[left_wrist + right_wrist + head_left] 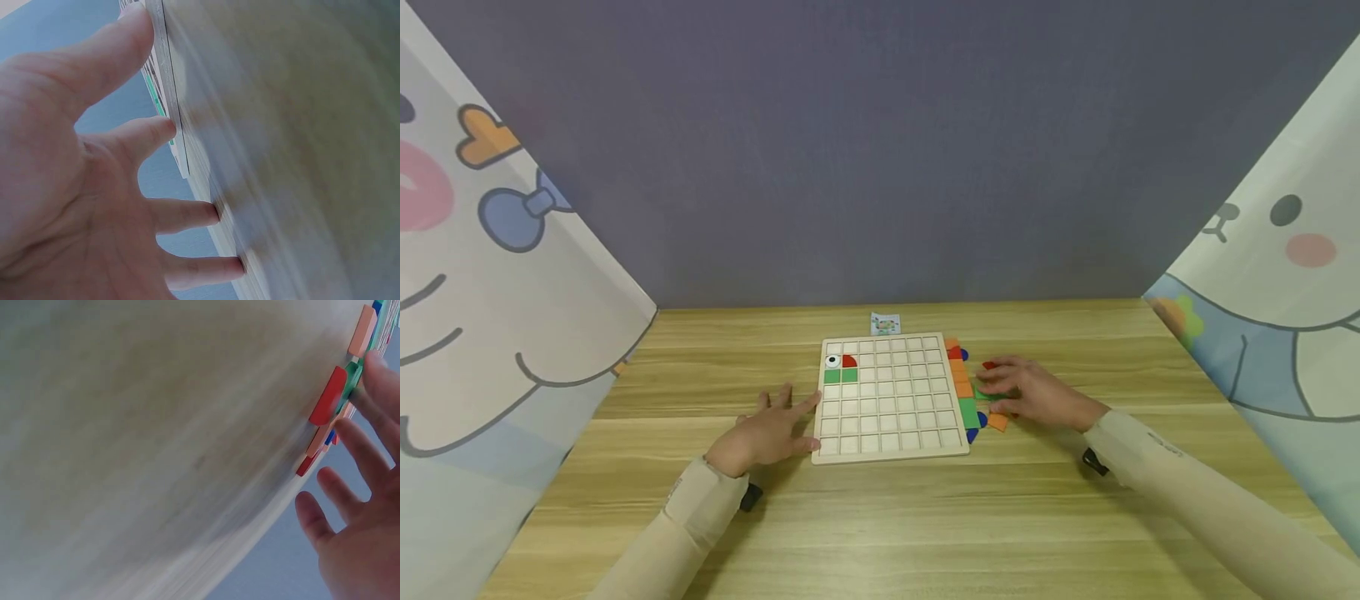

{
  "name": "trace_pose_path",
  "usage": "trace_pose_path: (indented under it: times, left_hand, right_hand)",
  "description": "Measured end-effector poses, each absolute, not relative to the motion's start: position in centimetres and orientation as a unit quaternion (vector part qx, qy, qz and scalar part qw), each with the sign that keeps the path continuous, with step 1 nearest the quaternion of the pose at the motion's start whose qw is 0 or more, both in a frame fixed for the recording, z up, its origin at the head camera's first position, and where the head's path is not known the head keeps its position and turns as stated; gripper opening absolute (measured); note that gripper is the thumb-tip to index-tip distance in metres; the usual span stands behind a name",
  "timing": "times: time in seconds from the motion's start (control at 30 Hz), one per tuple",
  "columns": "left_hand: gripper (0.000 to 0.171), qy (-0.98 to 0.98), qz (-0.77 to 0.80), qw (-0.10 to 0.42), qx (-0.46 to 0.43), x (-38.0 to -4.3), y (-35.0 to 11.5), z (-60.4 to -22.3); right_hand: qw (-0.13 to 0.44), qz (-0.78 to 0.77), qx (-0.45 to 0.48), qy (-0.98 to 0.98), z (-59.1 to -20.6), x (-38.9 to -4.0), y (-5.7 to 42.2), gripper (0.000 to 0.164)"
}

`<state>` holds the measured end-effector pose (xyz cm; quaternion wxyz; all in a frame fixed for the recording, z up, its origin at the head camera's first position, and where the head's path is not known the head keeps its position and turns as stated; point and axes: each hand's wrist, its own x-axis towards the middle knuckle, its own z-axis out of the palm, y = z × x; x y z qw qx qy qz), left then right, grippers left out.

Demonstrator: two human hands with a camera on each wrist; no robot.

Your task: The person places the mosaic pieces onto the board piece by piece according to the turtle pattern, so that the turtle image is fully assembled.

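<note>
A pale wooden grid board (887,457) lies on the table. At its upper left are a white eye piece (832,361), a red quarter-round piece (849,361) and green squares (841,376). My left hand (769,435) rests at the board's left edge, fingers spread, with the thumb and index finger touching the edge. Over loose pieces to the right of the board hovers my right hand (1033,393). Its thumb and index fingertips are at a green piece (349,384), standing apart; contact is partly hidden. Near them lies a red piece (329,397).
Orange pieces (961,379), green pieces (969,412) and blue pieces (973,435) line the board's right side. A small picture card (885,324) lies behind the board. A grey partition (887,167) rises at the table's back, with printed cloth (535,317) at both sides.
</note>
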<state>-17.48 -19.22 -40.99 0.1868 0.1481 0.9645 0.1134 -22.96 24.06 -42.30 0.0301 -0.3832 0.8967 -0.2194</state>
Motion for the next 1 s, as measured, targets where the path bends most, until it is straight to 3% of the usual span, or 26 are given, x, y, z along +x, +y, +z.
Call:
trace_pose_path:
  times: [0.47, 0.8, 1.0]
  left_hand:
    - [0.077, 0.965, 0.114, 0.184, 0.148, -17.5, -19.2, -40.9]
    - [0.077, 0.965, 0.116, 0.185, 0.144, -17.3, -19.1, -40.9]
    - [0.077, 0.965, 0.114, 0.185, 0.146, -17.3, -19.0, -40.8]
  right_hand:
    - [-0.012, -0.211, -0.341, 0.916, -42.6, -23.7, 22.9, 0.021]
    - [-0.029, -0.209, -0.324, 0.922, -42.6, -24.0, 22.5, 0.019]
    - [-0.076, -0.235, -0.326, 0.912, -42.3, -24.3, 21.1, 0.014]
